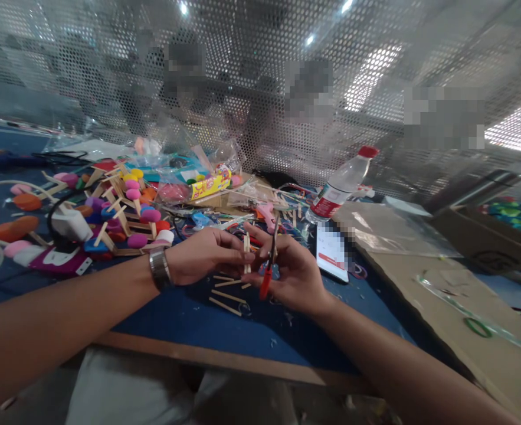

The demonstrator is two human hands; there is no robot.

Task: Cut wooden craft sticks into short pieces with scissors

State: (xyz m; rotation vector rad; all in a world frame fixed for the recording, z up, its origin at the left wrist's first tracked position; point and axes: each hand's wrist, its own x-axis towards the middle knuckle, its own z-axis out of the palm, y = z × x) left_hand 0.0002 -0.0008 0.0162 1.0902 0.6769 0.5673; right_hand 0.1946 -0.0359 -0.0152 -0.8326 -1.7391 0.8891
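Note:
Wearing a metal-band watch, my left hand [207, 257] is closed, its thumb and fingers pinching a few short wooden sticks [246, 251] held upright. Close against it, my right hand [293, 271] grips a pair of scissors [266, 282] with red handles, the metal blades pointing up and away from me. Fingertips of my right hand also reach the far end of the sticks; whether they press on them I cannot tell. Below my hands, several loose wooden sticks [228, 296] lie on the blue tabletop [167, 321].
To the left is a pile of wooden-stick pieces with coloured pads [136, 241], beside a purple power strip [61, 260] with a white charger. A tilted-looking water bottle [331, 198], a phone [332, 254] and cardboard [402, 274] are at right. Perforated metal mesh [251, 77] stands behind.

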